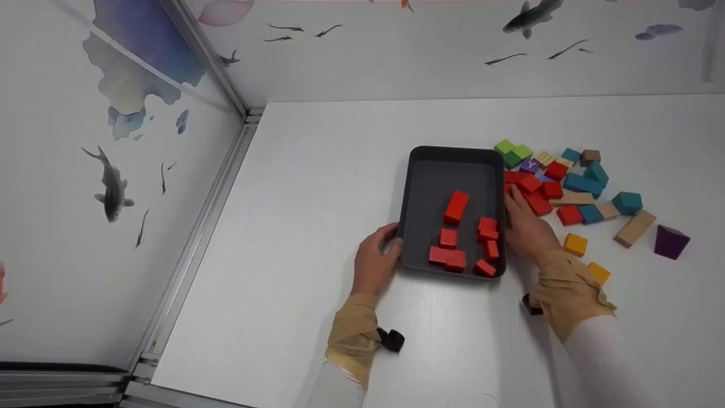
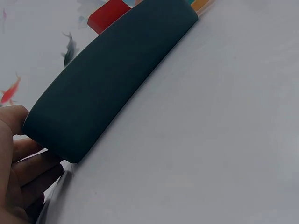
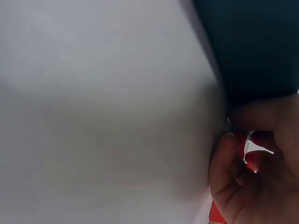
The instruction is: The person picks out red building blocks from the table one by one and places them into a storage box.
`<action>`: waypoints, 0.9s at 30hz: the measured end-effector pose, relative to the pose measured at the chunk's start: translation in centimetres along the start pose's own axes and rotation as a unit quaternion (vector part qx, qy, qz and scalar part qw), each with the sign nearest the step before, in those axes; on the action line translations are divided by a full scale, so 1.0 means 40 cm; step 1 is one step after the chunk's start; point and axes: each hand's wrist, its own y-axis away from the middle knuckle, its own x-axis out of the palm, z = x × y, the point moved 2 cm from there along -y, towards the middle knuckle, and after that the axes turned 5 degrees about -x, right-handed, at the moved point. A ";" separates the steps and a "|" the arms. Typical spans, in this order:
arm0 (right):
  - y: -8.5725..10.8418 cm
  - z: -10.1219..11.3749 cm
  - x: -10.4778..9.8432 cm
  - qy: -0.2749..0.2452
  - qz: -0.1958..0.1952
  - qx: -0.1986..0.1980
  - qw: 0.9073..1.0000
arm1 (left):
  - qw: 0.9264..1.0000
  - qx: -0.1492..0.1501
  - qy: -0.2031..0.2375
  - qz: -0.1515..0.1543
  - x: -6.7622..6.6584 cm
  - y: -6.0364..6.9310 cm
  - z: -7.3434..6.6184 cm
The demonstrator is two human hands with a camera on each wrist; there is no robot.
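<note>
A dark grey rectangular tray (image 1: 447, 175) sits on the white table with several red blocks (image 1: 456, 207) inside, mostly toward its near end. At its near left side, my left hand (image 1: 375, 258) grips the tray, with the thumb by the rim. In the left wrist view, the fingers of that hand (image 2: 28, 172) reach around the tray's corner (image 2: 88, 102). My right hand (image 1: 529, 229) holds the tray's right side, beside a pile of blocks. The right wrist view shows this hand (image 3: 261, 172) with curled fingers at the dark tray wall (image 3: 257, 51); its exact contact is partly hidden.
Right of the tray lie loose blocks: red (image 1: 529, 183), green (image 1: 512, 154), blue (image 1: 583, 184) and plain wood (image 1: 634, 228). Two yellow blocks (image 1: 576, 244) are near the right wrist, and a purple one (image 1: 672, 242) lies farther right. Printed panels (image 1: 396, 51) border the table.
</note>
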 end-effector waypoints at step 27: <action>0.020 0.016 0.016 0.042 -0.067 -0.008 0.997 | 1.000 -0.003 0.005 0.007 -0.005 0.000 -0.004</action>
